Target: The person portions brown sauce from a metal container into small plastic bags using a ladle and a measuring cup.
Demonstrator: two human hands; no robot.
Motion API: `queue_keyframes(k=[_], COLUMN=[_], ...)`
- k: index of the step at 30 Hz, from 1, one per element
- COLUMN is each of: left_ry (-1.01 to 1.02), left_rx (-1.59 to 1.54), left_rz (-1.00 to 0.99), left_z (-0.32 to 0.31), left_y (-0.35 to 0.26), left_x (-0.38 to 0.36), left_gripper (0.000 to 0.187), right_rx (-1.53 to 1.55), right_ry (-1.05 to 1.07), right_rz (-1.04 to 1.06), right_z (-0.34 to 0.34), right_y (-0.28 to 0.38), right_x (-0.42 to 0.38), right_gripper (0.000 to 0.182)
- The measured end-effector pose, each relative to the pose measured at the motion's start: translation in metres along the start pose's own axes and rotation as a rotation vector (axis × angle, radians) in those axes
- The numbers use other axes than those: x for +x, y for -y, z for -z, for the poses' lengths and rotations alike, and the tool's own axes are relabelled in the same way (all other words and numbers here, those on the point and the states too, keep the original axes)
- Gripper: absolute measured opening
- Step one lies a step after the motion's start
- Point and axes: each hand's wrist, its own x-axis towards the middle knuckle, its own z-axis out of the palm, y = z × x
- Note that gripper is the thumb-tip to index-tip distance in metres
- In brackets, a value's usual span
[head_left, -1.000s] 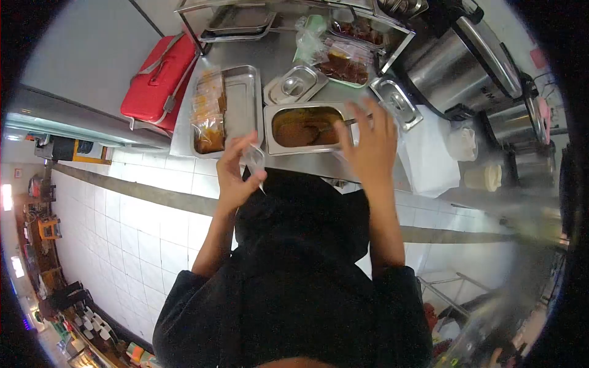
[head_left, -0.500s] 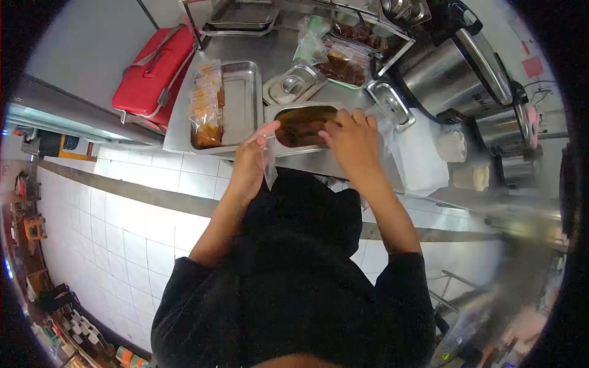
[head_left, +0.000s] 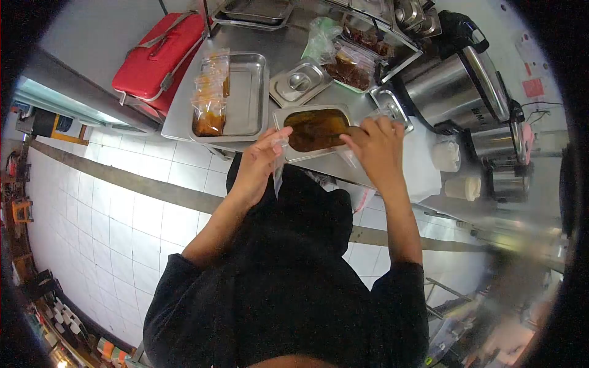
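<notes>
A small clear plastic bag point(head_left: 279, 168) hangs from my left hand point(head_left: 261, 162), whose fingers are pinched on it at the left end of a metal container. That metal container point(head_left: 277, 120) holds dark brown liquid. Over its right end is my right hand point(head_left: 377, 144), with fingers bent together; what they hold, if anything, is hidden. To the left, a steel tray point(head_left: 248, 92) carries a row of packed clear bags with orange-brown contents point(head_left: 210, 101).
Behind the container lies a metal lid point(head_left: 299, 82), and another lid point(head_left: 392, 107) is at its right. Filled bags point(head_left: 353, 66) sit in a box at the back. Large steel pots point(head_left: 451, 86) stand right, a red bag point(head_left: 156, 58) left.
My right hand has shifted right, from over the liquid to the container's right end. My left hand still holds the bag. The whole view has shifted slightly.
</notes>
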Motion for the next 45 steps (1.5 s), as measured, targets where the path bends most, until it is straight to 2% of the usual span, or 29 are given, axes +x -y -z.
queue_keyframes(k=[4, 7, 9, 13, 15, 19, 21, 23, 25, 29, 31, 35, 37, 38, 40, 45], left_ry=[0.083, 0.065, 0.135, 0.156, 0.118, 0.066, 0.047, 0.028, -0.074, -0.228, -0.32, -0.306, -0.254, -0.258, -0.219, -0.218], left_rx=[-0.047, -0.007, -0.02, 0.065, 0.102, 0.031, 0.011, -0.021, 0.209, 0.302, 0.613, 0.744, 0.988, 0.99, 1.027, 1.013], left_rz=[-0.04, -0.088, -0.146, -0.125, -0.186, -0.176, -0.161, -0.152, -0.16, -0.222, -0.56, -0.552, -0.692, -0.691, -0.918, -0.978], left_z=[0.002, -0.003, -0.01, -0.019, -0.015, -0.004, 0.005, 0.016, 0.024, 0.032, 0.026, 0.016, 0.004, 0.0, -0.008, -0.018], left_y=[0.005, 0.006, 0.001, -0.009, -0.007, -0.011, -0.01, -0.005, 0.001, 0.008, 0.003, -0.014, -0.024, -0.027, -0.031, -0.036], left_x=[0.004, 0.011, 0.015, 0.019, 0.022, 0.015, 0.013, 0.012, 0.013, 0.002, -0.003, -0.011, -0.01, -0.007, 0.002, 0.013], left_gripper=[0.044, 0.045, 0.046, 0.047, 0.052, 0.062, 0.062, 0.063, 0.061, 0.056, 0.06, 0.066, 0.07, 0.07, 0.071, 0.069], right_rx=[-0.138, -0.077, 0.09, 0.22, 0.531, 0.595, 0.672, 0.692, 0.682, 0.763, 0.787, 0.837, 0.806, 0.772, 0.83, 0.815], right_ry=[-0.007, 0.043, 0.065, 0.068, 0.074, -0.038, -0.092, -0.1, -0.156, -0.19, -0.161, -0.117, -0.1, -0.088, -0.129, -0.188], right_rz=[-0.059, -0.088, -0.21, -0.316, -0.459, -0.538, -0.692, -0.747, -0.763, -0.809, -0.817, -0.898, -0.904, -0.912, -0.91, -0.904], right_z=[0.002, -0.007, -0.008, -0.023, -0.031, -0.042, -0.045, -0.046, -0.049, -0.05, -0.055, -0.057, -0.061, -0.062, -0.052, -0.054], right_y=[-0.021, -0.021, -0.017, -0.013, -0.01, -0.001, 0.0, 0.004, 0.002, 0.004, 0.008, 0.011, 0.012, 0.013, 0.016, 0.018], right_x=[-0.016, -0.029, -0.036, -0.045, -0.051, -0.071, -0.082, -0.09, -0.093, -0.097, -0.1, -0.101, -0.1, -0.1, -0.096, -0.097], right_gripper=[0.022, 0.023, 0.025, 0.03, 0.033, 0.028, 0.028, 0.027, 0.027, 0.027, 0.027, 0.031, 0.03, 0.028, 0.026, 0.024])
